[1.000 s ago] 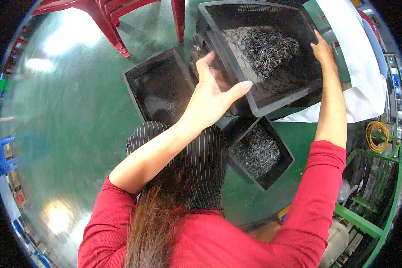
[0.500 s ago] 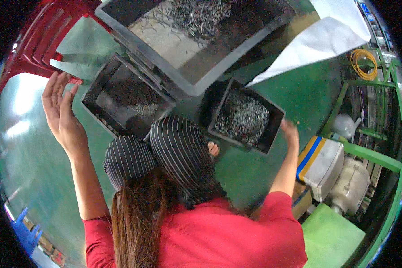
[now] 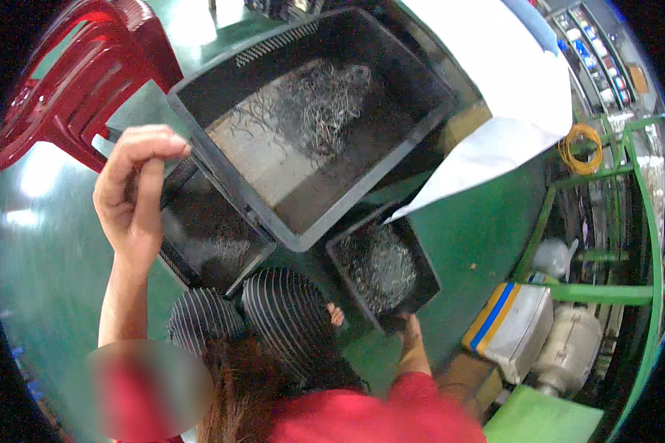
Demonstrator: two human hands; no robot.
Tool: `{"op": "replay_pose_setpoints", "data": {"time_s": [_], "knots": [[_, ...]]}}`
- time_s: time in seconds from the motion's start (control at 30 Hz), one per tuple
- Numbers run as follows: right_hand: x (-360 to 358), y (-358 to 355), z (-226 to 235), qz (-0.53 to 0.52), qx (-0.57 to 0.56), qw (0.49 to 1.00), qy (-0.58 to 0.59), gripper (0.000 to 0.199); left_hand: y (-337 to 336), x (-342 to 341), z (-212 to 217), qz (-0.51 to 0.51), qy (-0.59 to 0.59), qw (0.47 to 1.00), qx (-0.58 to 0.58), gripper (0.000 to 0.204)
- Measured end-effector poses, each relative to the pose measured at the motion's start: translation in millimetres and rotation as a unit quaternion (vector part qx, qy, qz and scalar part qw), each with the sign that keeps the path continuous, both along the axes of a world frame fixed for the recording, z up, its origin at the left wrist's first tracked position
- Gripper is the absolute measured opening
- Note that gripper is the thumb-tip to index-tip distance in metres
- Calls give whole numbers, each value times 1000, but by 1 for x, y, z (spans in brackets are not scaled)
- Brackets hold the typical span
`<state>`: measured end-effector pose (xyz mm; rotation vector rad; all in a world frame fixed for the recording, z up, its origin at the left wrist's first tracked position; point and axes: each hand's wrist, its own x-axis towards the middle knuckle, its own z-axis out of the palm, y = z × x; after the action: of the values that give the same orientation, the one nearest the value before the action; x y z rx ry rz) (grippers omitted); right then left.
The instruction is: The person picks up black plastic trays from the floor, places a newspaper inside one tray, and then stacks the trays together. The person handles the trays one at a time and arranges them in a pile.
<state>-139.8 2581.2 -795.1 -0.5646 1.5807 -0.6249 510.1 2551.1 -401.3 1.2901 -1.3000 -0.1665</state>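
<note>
**Small tray gripped at its near edge, left hand lifted free**

The right hand (image 3: 408, 323) held the near rim of the small black tray (image 3: 414, 295) of loose metal wire pieces, which sat on the green floor (image 3: 52, 251) just below the large black bin (image 3: 421, 125). Its fingers were closed on the rim, though mostly hidden behind it. The left hand (image 3: 131, 188) hung in the air above a second, nearly empty black tray (image 3: 199, 221), fingers loosely curled and holding nothing. Red plastic chairs (image 3: 74, 88) stood to the left. The step looked like shifting or lifting the filled tray. Doing that cleanly would likely need the free hand on the opposite rim to keep the load level.
</note>
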Motion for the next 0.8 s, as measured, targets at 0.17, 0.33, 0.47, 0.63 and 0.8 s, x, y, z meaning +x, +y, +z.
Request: {"op": "replay_pose_setpoints", "data": {"time_s": [0.17,0.33,0.47,0.63,0.8], "knots": [[92,24,54,-117,46,992,17,9,-12,9,26,-107,-78,991,-2,23],[176,74,131,-209,94,973,16,21,-28,9,64,-189,-84,975,81,23],[198,94,172,-319,80,943,-54,12,-30,6,93,-227,-98,964,95,20],[209,137,235,-360,154,920,-10,11,-26,-4,124,-277,-119,945,129,22],[224,180,358,-325,57,944,14,11,-13,-31,139,-348,-24,909,230,21]]}}
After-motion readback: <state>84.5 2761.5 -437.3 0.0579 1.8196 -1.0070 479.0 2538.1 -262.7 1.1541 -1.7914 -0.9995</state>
